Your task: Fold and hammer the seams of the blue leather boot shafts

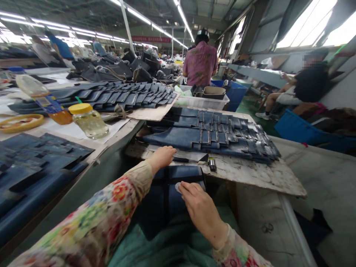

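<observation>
A dark blue leather-like piece (pixel 178 207) with black bands crossing it lies on my lap, its upper end against the worktable edge. My right hand (pixel 200 207) pinches a small white wad (pixel 177 187), which touches the piece's surface. Just beyond the piece's upper left corner is my left hand (pixel 162 157), fingers bent together; what they hold, if anything, is hidden. Close to those fingertips, a hammer (pixel 211 164) with a dark handle lies on the worn board (pixel 239 174). Behind it, overlapping blue leather-like pieces (pixel 200 135) are laid in rows.
On the left table stand a yellow-lidded jar (pixel 90 122) of pale liquid, a tilted bottle (pixel 46 98) and a yellow dish (pixel 20 122). More blue pieces (pixel 36 167) lie nearer. A white bin (pixel 200 101) is ahead, behind which a person (pixel 200 61) sits; another person (pixel 308 79) sits right.
</observation>
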`<state>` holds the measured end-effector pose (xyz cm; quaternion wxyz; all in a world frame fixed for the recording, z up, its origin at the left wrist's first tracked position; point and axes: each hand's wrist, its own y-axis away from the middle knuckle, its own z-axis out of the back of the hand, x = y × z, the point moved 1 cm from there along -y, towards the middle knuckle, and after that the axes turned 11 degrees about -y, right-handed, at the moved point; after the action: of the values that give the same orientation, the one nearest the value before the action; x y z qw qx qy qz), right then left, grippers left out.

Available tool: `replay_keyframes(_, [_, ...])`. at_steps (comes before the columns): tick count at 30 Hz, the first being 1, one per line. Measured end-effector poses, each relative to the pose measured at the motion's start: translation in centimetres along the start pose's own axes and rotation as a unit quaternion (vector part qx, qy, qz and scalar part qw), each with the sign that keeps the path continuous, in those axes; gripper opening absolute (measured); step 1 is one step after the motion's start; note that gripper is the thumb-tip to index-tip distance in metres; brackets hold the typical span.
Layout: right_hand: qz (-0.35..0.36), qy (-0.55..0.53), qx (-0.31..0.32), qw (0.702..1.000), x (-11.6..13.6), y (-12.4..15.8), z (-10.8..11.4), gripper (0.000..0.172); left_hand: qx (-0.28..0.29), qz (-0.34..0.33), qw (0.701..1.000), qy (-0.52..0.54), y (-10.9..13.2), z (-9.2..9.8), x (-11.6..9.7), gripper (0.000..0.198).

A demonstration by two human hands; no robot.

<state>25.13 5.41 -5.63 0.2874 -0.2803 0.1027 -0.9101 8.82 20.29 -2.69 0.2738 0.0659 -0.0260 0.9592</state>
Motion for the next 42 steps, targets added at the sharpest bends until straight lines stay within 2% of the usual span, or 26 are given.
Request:
replay_keyframes(3, [-0.01, 0.009, -0.014, 1.0, -0.3, 0.3, -0.3, 0.039, 0.028, -0.022, 0.999, -0.007, -3.8, -2.5, -1.6, 0.016])
replay_keyframes(7, [-0.015, 0.004, -0.015, 1.0, -0.6, 0.6, -0.8, 0.041, 0.042, -0.024, 0.999, -0.011, -5.7, -4.2, -3.0, 0.018])
replay_keyframes(9, [-0.017, 0.002, -0.015, 1.0, -0.6, 0.6, -0.9, 0.041, 0.036, -0.022, 0.999, -0.008, -5.9, -4.0, -3.4, 0.014])
replay_keyframes(13, [-0.012, -0.001, -0.019, 1.0, -0.6, 0.6, -0.9, 0.04, 0.014, -0.019, 1.0, 0.002, -5.5, -2.0, -3.8, 0.041])
replay_keyframes(15, [-0.006, -0.005, -0.02, 1.0, -0.7, 0.5, -0.9, 0.039, 0.005, -0.015, 1.0, 0.01, -4.6, -0.7, -3.6, 0.047])
replay_keyframes(18, [-0.003, -0.004, -0.031, 0.999, -0.8, 0.7, -0.8, 0.037, 0.005, 0.009, 1.0, 0.018, -1.3, 1.2, -2.5, 0.035])
replay_keyframes(20, [0.003, -0.002, -0.043, 0.999, -0.8, 0.9, -0.6, 0.037, 0.012, 0.044, 0.998, 0.053, 2.3, 2.4, -1.2, 0.031])
replay_keyframes(22, [0.012, -0.004, -0.05, 0.999, -0.9, 1.2, -0.5, 0.037, 0.031, 0.1, 0.985, 0.135, 6.8, 3.3, 0.2, 0.036])
replay_keyframes(26, [0.027, -0.01, -0.058, 0.998, -1.0, 2.0, -0.3, 0.038, 0.103, 0.233, 0.917, 0.307, 16.2, 3.4, 1.2, 0.043])
replay_keyframes(29, [0.028, -0.007, -0.063, 0.998, -1.1, 2.3, -0.4, 0.037, 0.129, 0.292, 0.862, 0.395, 21.0, 2.8, 0.2, 0.047])
replay_keyframes(31, [0.032, -0.007, -0.066, 0.997, -1.1, 2.4, -0.4, 0.037, 0.101, 0.311, 0.848, 0.417, 22.8, 2.6, -0.8, 0.048])
replay_keyframes(34, [0.037, -0.008, -0.073, 0.997, -1.1, 2.4, -0.3, 0.037, 0.047, 0.329, 0.861, 0.384, 24.1, 2.4, -2.2, 0.045])
replay_keyframes(36, [0.037, -0.008, -0.078, 0.996, -1.1, 2.5, -0.2, 0.037, 0.056, 0.334, 0.878, 0.339, 24.5, 2.0, -2.8, 0.04])
replay_keyframes(39, [0.036, -0.009, -0.073, 0.997, -1.1, 2.6, -0.2, 0.038, 0.101, 0.325, 0.89, 0.303, 24.6, 1.3, -3.3, 0.035])
replay_keyframes(42, [0.031, -0.009, -0.066, 0.997, -1.1, 2.8, -0.2, 0.038, 0.081, 0.316, 0.891, 0.315, 24.6, 1.6, -3.6, 0.036])
